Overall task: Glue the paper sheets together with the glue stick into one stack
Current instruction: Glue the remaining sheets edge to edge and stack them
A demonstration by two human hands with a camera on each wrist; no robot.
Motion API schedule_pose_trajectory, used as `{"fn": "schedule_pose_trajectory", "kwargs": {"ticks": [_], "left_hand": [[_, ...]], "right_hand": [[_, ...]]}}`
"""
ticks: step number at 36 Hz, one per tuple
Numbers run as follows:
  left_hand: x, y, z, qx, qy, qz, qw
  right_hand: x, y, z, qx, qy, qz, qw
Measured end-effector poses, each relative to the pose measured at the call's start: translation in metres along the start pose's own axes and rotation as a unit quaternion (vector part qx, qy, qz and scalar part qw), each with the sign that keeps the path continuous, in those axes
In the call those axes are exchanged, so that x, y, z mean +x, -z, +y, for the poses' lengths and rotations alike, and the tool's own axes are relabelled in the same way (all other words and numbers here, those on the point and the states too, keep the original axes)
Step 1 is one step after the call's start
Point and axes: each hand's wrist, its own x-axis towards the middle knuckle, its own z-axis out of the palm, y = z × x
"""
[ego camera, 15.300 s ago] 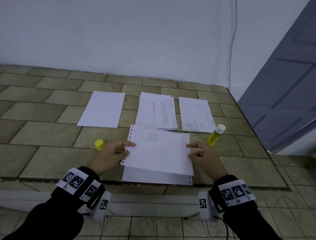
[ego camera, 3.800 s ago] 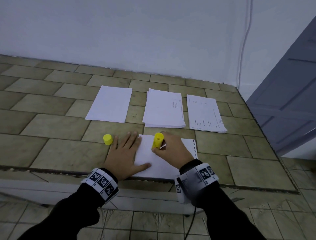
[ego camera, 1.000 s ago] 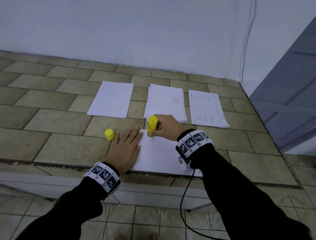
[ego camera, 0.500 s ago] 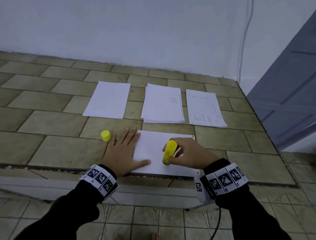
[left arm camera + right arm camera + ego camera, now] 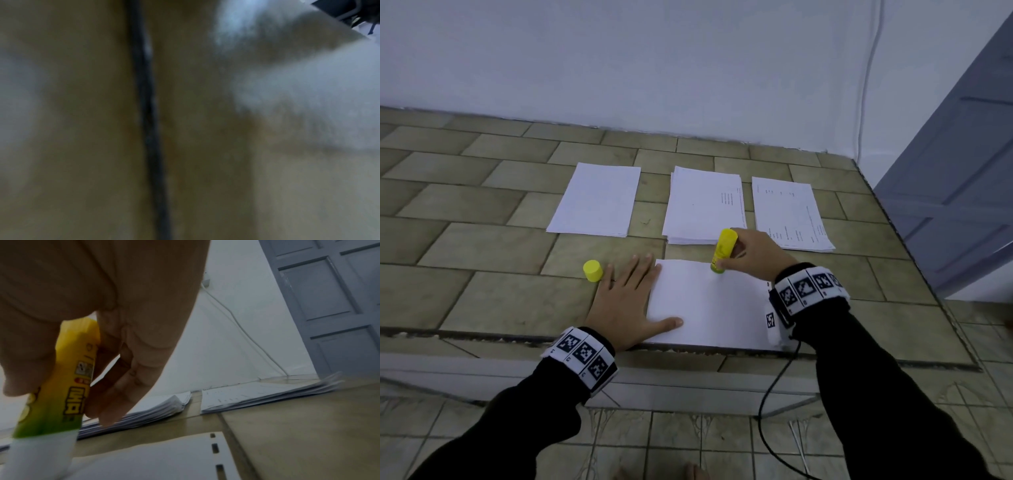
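Since half a second ago the right hand (image 5: 755,255) has run the glue stick (image 5: 723,251) from the sheet's near middle up to its far edge. It grips the barrel, thumb on one side and fingers on the other, tip down on the near sheet (image 5: 709,305), slightly tilted; looks like a coating stroke. Left hand (image 5: 628,301) lies flat, fingers straight and spread, palm on the worktop (image 5: 493,301) with thumb and fingertips on the sheet's left edge, probably pinning it so it doesn't drag with the stick. Yellow cap (image 5: 592,270) stands just beside the left fingers, out of the stroke path. Three paper piles wait at the back: left pile (image 5: 595,200), middle pile (image 5: 705,205), right pile (image 5: 791,212). Left wrist view too blurred to use.
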Motion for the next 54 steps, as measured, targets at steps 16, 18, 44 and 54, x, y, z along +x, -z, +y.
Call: {"fn": "schedule_pose_trajectory", "kwargs": {"ticks": [16,18,44,54], "left_hand": [[0.0,-0.001,0.0,0.002,0.002,-0.004,1.0],[0.0,0.0,0.001,-0.003,0.001,0.002,1.0],[0.0,0.003,0.002,0.009,0.005,-0.016,1.0],[0.0,0.002,0.001,0.002,0.001,-0.012,1.0]], "right_hand": [[-0.073,0.016,0.023,0.047,-0.045,-0.006,0.998],[-0.082,0.016,0.023,0.069,-0.05,-0.02,0.996],[-0.025,0.044,0.031,-0.024,-0.051,0.034,0.998],[-0.037,0.058,0.024,-0.305,-0.122,0.034,0.944]]}}
